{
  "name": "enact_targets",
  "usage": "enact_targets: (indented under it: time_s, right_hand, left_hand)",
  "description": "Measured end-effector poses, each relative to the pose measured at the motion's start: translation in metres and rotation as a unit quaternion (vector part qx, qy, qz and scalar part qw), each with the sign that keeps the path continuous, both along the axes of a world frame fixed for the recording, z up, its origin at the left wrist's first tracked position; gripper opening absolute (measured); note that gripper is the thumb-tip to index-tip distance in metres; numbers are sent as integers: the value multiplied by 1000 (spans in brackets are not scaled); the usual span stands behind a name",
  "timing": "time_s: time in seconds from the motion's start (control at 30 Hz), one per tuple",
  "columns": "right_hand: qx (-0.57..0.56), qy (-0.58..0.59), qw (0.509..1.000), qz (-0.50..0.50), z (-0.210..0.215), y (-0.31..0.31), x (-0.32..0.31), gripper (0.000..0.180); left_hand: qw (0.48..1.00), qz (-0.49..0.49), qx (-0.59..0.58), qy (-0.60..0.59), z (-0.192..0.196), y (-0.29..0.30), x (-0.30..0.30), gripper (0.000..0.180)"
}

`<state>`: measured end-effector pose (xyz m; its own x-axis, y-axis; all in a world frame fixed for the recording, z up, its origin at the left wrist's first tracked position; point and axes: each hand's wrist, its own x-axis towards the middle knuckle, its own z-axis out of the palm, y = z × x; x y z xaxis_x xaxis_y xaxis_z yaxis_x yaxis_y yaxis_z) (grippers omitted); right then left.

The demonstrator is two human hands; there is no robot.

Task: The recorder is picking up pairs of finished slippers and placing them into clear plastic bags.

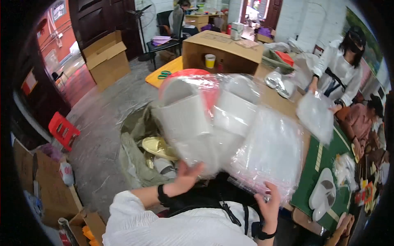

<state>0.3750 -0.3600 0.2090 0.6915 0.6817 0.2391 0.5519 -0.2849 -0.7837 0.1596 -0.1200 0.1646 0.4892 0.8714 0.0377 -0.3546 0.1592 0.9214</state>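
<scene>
Already, pale slippers [186, 117] are bagged; the left hand [182, 180] (grip unclear) touches them, the right hand [269, 205] is spread; white slippers [322, 190] are left unbagged near the table's [303, 219] front edge.

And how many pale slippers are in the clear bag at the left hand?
2: the left slipper and the right slipper, side by side. Others may be hidden.
</scene>
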Motion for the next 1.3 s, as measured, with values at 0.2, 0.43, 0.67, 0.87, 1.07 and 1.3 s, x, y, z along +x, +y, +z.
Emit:
enact_targets:
  time_s: [0.2, 0.43, 0.67, 0.87, 1.07, 1.3]
  right_hand:
    - [76, 12, 989, -125, -33, -14, 49, 23]
    - [93, 41, 981, -164, -62, -17, 60, 15]
    - [80, 7, 984, -162, -71, -19, 61, 13]
    - [79, -12, 976, -204, -73, -13, 60, 11]
    - [39, -91, 979, -177, -66, 1, 52, 13]
    - [34, -138, 973, -181, -58, 6, 45, 13]
  left_hand:
    - [951, 265, 80, 139, -6, 68, -123, 48]
    - [958, 165, -177, 152, -83, 68, -138, 51]
    - [899, 5, -329, 291, -140, 146, -64, 32]
    - [878, 33, -230, 419, -249, 152, -22, 26]
    - [911, -3, 107, 397, -227, 105, -11, 30]
    - [561, -230, 425, 673, -65, 100, -51, 27]
